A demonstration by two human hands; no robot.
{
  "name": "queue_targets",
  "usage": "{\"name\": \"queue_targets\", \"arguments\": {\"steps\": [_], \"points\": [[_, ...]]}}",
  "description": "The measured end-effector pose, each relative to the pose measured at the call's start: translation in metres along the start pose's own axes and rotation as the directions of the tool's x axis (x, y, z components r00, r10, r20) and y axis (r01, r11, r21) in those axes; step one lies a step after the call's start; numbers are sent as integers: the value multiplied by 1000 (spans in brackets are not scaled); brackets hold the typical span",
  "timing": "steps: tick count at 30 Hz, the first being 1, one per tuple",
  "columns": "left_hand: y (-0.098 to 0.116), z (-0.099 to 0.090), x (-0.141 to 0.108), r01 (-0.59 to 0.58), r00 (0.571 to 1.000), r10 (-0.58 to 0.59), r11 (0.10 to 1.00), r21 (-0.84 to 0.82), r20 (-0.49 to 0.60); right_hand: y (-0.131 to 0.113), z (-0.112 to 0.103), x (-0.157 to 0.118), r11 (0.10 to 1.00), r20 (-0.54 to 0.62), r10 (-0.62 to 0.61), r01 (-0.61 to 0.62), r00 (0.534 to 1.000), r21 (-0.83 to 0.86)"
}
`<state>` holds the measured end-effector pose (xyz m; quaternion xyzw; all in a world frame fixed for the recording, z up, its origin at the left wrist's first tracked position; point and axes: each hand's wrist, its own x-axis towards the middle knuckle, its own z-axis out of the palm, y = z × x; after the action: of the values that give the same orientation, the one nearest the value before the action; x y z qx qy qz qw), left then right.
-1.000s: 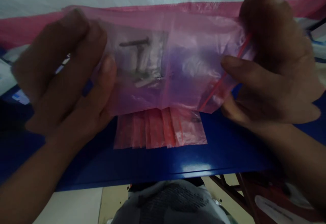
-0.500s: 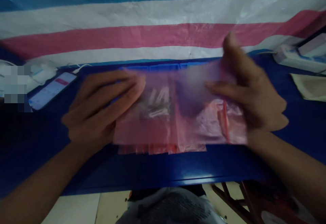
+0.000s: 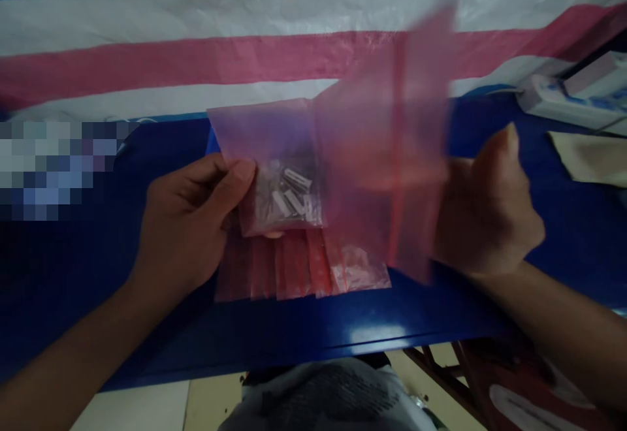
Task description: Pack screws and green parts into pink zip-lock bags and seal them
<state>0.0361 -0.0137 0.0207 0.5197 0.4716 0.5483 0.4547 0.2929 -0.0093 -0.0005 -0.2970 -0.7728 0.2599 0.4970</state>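
A translucent pink zip bag [image 3: 274,124] is pinched at its left side between thumb and fingers of my left hand [image 3: 191,215]. Inside its left part lies a small clear bag with several short silvery metal pieces [image 3: 294,192]. The right part of the pink bag, with a red zip strip [image 3: 399,157], stands up and is blurred. Behind that flap is my right hand [image 3: 490,209], thumb raised and apart; its fingers show faintly through the plastic, stretched to the left. Below, several more pink zip bags [image 3: 294,274] overlap in a row on the blue table [image 3: 235,333].
A striped plastic sheet [image 3: 196,59] hangs behind the table. White boxes or a power strip [image 3: 563,104] sit at the back right, near a pale flat piece [image 3: 592,157]. A reddish-brown stool [image 3: 470,379] is below the table at the right.
The bag's right part has swung up from lying flat between both hands. My right hand has let go of its edge and is now behind it. The left hand has shifted its hold.
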Motion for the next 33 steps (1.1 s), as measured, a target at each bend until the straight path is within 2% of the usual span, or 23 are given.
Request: {"name": "queue_targets", "arguments": {"steps": [3, 7, 10, 13, 15, 17, 18, 20, 22, 24, 27, 30, 33], "points": [[-3, -2, -3, -6, 996, 4, 1000, 24, 93, -2, 1, -1, 989, 52, 37, -44, 998, 139], [0, 0, -6, 132, 957, -117, 990, -40, 265, 0, 7, -4, 986, -6, 95, -94, 995, 139], [5, 4, -7, 201, 944, -174, 977, -70, 280, 1, 10, -5, 975, -5, 105, -102, 994, 198], [8, 5, -3, 193, 952, -161, 976, -102, 261, -2, 11, -3, 988, -50, 65, -57, 997, 143], [9, 2, 1, 150, 961, -111, 978, -141, 253, -6, 10, -3, 998, -109, -15, 21, 994, 55], [9, -2, 4, 64, 974, -23, 982, -175, 225, -12, 7, -3, 988, -144, -147, 137, 979, -78], [9, -5, 4, -8, 980, 38, 988, -154, 196, -15, 3, -3, 966, -130, -225, 203, 966, -160], [9, -11, 2, -167, 971, 165, 986, -4, 174, -21, -5, -4, 899, -53, -352, 322, 934, -299], [9, -17, -4, -284, 941, 235, 939, 195, 242, -26, -14, -7, 851, 28, -391, 373, 920, -369], [9, -20, -10, -351, 907, 242, 887, 301, 344, -27, -20, -9, 825, 53, -401, 386, 914, -412], [10, -18, -13, -412, 865, 263, 857, 309, 426, -21, -18, -11, 779, 119, -447, 451, 887, -435], [12, -11, -11, -456, 844, 284, 826, 331, 455, -10, -9, -9, 745, 189, -488, 520, 852, -418], [13, -6, -7, -499, 824, 300, 785, 367, 481, -5, -3, -4, 744, 207, -513, 552, 833, -377]]}}
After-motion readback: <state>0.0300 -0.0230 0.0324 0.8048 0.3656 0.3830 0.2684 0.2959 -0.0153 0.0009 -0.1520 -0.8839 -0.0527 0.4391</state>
